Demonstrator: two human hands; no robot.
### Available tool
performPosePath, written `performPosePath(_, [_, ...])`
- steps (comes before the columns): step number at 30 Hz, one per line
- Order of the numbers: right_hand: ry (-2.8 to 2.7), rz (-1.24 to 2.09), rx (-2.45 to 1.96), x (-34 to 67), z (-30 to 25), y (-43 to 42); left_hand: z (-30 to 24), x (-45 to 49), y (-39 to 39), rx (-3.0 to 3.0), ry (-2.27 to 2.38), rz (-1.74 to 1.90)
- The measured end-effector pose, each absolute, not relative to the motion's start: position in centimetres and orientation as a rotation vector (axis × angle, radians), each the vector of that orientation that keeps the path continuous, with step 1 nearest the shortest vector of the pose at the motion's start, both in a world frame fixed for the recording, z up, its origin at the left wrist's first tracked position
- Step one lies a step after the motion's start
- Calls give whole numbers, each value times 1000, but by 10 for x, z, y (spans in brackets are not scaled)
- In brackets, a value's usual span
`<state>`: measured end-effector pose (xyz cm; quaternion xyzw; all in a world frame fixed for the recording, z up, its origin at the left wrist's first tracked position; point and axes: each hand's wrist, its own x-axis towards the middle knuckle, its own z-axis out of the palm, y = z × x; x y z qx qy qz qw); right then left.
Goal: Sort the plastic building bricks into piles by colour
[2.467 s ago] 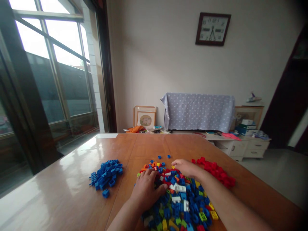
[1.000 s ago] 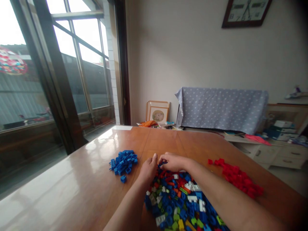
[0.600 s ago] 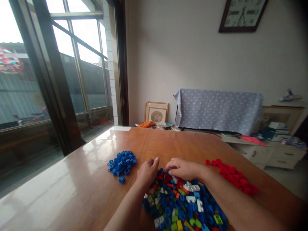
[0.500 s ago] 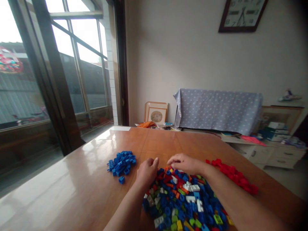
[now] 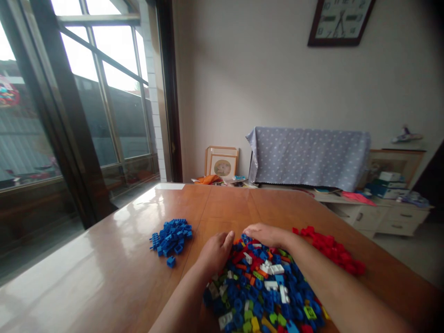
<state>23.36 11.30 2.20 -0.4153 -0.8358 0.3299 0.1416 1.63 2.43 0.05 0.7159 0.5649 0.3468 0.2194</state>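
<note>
A mixed heap of toy building bricks (image 5: 256,286), mostly blue with red, white, green, orange and yellow ones, lies on the wooden table (image 5: 138,286) in front of me. My left hand (image 5: 218,252) rests at the heap's far left edge, fingers curled and thumb up; whatever its fingers may hold is hidden. Across from it, my right hand (image 5: 265,235) reaches over the far edge of the heap, its fingers bent down and close together. A blue brick (image 5: 246,238) shows at the right fingertips, pinched between thumb and fingers.
A pile of blue bricks (image 5: 173,236) lies to the left, with one loose blue brick (image 5: 171,262) in front of it. Red bricks (image 5: 329,247) form a long pile on the right, beyond my right forearm. Behind the table stands a cloth-covered object (image 5: 308,157) on a white cabinet (image 5: 391,219).
My left hand has shifted slightly right, closer to the right hand. A blue brick now shows at the right fingertips. The whole view has turned a little to the right.
</note>
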Motion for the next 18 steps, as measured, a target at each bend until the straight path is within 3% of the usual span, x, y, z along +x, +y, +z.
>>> performPosePath(10, [-2057,1110,-1128,276,28,77,12,26,15,2107,1414,937])
performPosePath(18, [-1748,770,-1459,323,-5,92,9,26,18,2067,1412,1044])
